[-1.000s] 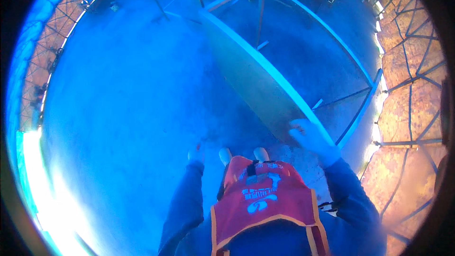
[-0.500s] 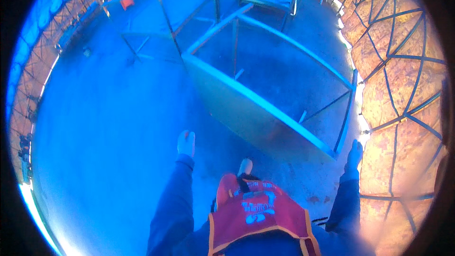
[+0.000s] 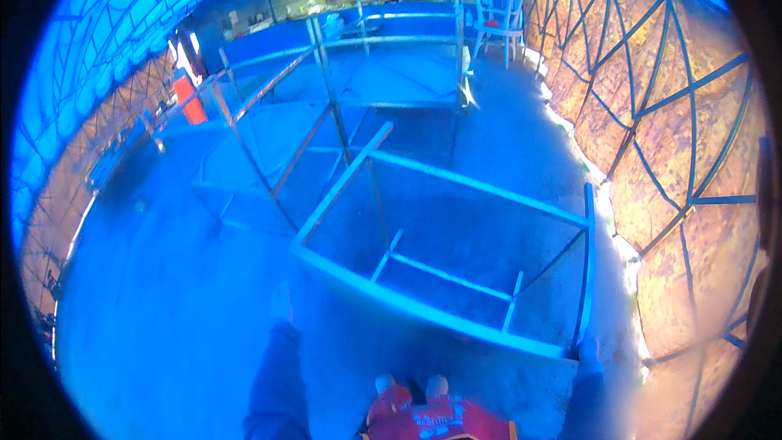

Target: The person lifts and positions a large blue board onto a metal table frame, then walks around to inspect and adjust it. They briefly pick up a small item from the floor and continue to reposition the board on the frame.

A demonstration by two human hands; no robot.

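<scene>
A table [image 3: 432,308] is tipped on its side in front of me, its long top edge nearest and its metal legs and crossbars reaching away. My left hand [image 3: 281,303] hangs low over the floor, left of the table's near corner and apart from it. It is blurred, so its fingers cannot be made out. My right hand [image 3: 590,348] is beside the table's right near corner. Whether it touches or grips the frame is not clear, as its fingers are blurred and dark. Both arms wear dark sleeves.
More tables with metal frames [image 3: 391,73] stand just beyond. A white chair [image 3: 498,28] is at the back right, near the lattice-braced tan wall [image 3: 635,73]. An orange-red upright object [image 3: 189,100] stands at the far left. A blue-fronted counter [image 3: 407,15] runs across the back.
The view has tilted up, showing the counter at the back. The table's near edge looks lower and closer, and its right corner is now by my right hand.
</scene>
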